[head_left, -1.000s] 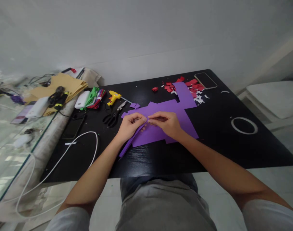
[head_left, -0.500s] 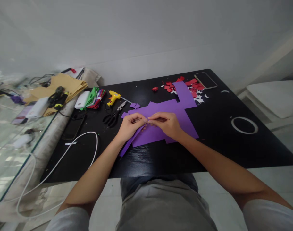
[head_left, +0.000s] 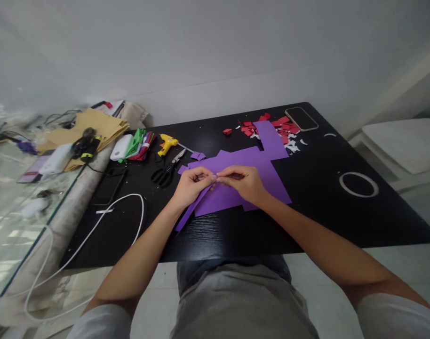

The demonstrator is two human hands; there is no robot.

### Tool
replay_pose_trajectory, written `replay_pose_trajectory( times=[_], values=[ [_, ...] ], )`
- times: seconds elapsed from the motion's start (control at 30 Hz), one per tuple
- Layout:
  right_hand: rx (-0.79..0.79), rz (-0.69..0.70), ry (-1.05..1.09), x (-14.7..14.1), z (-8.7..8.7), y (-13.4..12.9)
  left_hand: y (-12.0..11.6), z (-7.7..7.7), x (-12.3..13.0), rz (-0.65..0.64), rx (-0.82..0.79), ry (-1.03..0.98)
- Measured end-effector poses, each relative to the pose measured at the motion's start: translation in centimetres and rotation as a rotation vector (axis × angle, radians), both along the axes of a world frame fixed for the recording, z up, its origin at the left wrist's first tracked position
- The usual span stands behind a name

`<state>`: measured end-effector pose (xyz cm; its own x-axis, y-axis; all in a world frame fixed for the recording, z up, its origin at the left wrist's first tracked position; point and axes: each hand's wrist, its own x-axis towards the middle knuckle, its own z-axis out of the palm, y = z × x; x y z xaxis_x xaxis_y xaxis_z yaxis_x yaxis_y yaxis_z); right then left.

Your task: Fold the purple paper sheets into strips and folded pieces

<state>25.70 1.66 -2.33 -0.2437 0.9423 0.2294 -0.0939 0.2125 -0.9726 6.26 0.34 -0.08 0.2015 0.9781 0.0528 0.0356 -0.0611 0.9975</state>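
Note:
A narrow purple paper strip (head_left: 188, 214) slants from under my left hand (head_left: 193, 186) toward the table's front edge. My left hand pinches its upper end between thumb and finger. My right hand (head_left: 243, 182) meets it there, thumb and finger pinched on the same end, with the fingertips of both hands almost touching. Larger purple paper sheets (head_left: 267, 176) lie beneath and beside my hands. Part of the strip is hidden by my left hand. Small purple paper pieces (head_left: 198, 155) lie just beyond it.
Black scissors (head_left: 163, 175) and a yellow glue gun (head_left: 166, 144) lie left of the sheets. Red paper pieces (head_left: 287, 126), white scraps and a phone (head_left: 301, 118) are at the back right. A white ring (head_left: 359, 184) sits right; a white cable (head_left: 141, 214) loops left.
Both hands keep their pinch on the strip in nearly the same place. Only a very slight shift of the camera view shows.

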Motion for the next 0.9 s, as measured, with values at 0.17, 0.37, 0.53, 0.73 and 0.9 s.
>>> replay_pose_trajectory(
  times=[0.17, 0.37, 0.53, 0.73, 0.9],
  values=[
    [-0.145, 0.059, 0.021, -0.22, -0.05, 0.31, 0.11, 0.18, 0.0, 0.065, 0.053, -0.013],
    [-0.254, 0.139, 0.103, -0.22, 0.41, 0.32, 0.07, -0.11, 0.04, 0.075, 0.077, 0.004],
    [-0.282, 0.161, 0.124, -0.14, 0.72, 0.15, -0.08, -0.25, 0.2, 0.078, 0.091, 0.021],
    [-0.308, 0.164, 0.16, -0.28, 0.7, 0.06, -0.13, -0.27, 0.34, 0.091, 0.111, 0.028],
    [-0.34, 0.178, 0.175, -0.27, 0.75, 0.06, -0.21, -0.25, 0.36, 0.099, 0.104, 0.022]
  ],
)
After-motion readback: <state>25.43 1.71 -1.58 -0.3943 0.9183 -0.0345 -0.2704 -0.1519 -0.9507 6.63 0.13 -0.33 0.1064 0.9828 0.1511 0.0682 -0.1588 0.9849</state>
